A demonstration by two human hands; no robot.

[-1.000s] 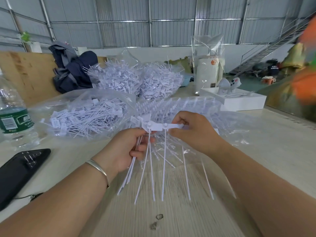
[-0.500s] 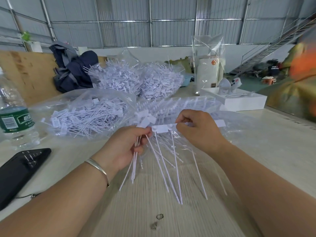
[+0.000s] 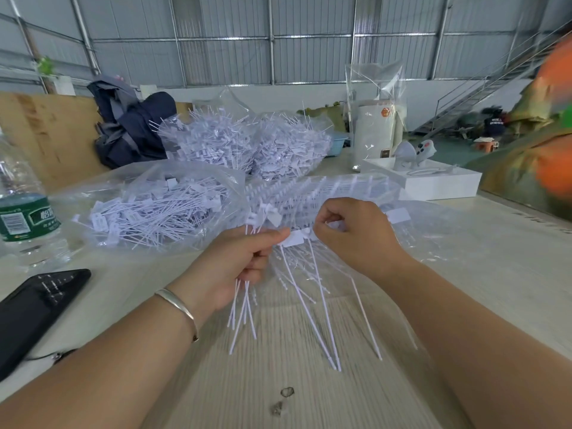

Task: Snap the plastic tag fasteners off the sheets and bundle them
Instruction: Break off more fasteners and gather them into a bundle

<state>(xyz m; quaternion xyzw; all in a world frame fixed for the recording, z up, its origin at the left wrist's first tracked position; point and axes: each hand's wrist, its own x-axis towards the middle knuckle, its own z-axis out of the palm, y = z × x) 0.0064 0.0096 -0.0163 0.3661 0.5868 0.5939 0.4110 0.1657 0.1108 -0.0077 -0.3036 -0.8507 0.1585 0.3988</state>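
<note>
Table (image 3: 510, 274) carries everything. Stacked sheets (image 3: 325, 193) of uncut fasteners are seen in a clear bag at 12 o'clock from the hands, just beyond the knuckles; loose snapped fasteners are bagged (image 3: 154, 212) at 10 o'clock. More filled bags (image 3: 247, 144) sit further back at 12.

Sheet strip in work (image 3: 297, 238) is held between both hands, head bar running 9-to-3, tails hanging toward 6 and fanned over the table. Right hand (image 3: 356, 239) is curled, fingertips pinching the bar's right end. Left hand (image 3: 235, 264) is closed round a small bundle (image 3: 244, 305) of freed fasteners, long axis 12-to-6, thumb tip pressed on the bar's left tab.

Judged: the next snap is at the tab between the thumbs; the left hand is nearer it, so the freed piece is likely folded into the bundle, parallel to it.
</note>
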